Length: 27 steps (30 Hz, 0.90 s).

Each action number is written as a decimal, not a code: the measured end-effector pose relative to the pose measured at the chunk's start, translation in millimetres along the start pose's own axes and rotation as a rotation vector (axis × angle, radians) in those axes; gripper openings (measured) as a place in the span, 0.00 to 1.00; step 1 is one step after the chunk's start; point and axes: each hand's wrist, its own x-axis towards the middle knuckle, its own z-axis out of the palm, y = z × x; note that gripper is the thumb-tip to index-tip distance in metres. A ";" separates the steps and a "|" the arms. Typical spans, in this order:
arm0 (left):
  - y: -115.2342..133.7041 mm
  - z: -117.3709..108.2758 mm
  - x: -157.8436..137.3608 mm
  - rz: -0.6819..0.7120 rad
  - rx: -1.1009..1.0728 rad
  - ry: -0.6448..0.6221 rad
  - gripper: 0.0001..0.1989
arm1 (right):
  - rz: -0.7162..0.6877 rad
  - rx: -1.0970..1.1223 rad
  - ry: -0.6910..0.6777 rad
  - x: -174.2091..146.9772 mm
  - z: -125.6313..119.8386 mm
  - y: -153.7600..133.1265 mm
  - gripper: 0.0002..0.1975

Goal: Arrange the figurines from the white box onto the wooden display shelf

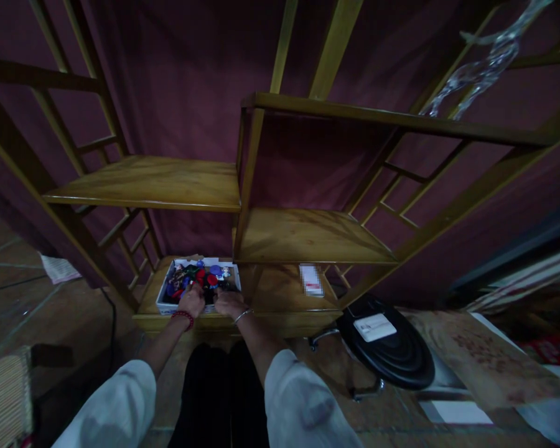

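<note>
A shallow white box (160, 300) full of small colourful items, some of which look like toy figures (216, 272), sits on the lowest shelf at the left. My left hand (193, 301), with a red bead bracelet at the wrist, reaches over its front edge among the items, fingers curled and closed. Beside it, my right hand (229, 303), wearing a silver bangle, dips its bent fingers into the front right part of the box. What either hand holds is hidden among the dark pieces.
The wooden shelf unit (326, 236) has stepped boards above the box. A white card or packet (312, 280) lies on the lower board. To the right stand a black round stool (401, 354) with a white packet (374, 327) and a glass ornament (488, 68) higher up.
</note>
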 end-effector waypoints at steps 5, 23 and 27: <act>-5.0 -5.4 9.6 -0.083 -0.042 -0.051 0.21 | -0.017 -0.004 -0.014 6.3 4.9 2.9 0.20; -0.1 2.8 22.0 -0.076 -0.001 -0.179 0.31 | -0.048 0.045 -0.022 6.6 1.3 6.7 0.26; -3.1 5.3 21.4 -0.023 -0.011 -0.217 0.31 | -0.084 0.061 0.000 6.0 2.4 7.0 0.26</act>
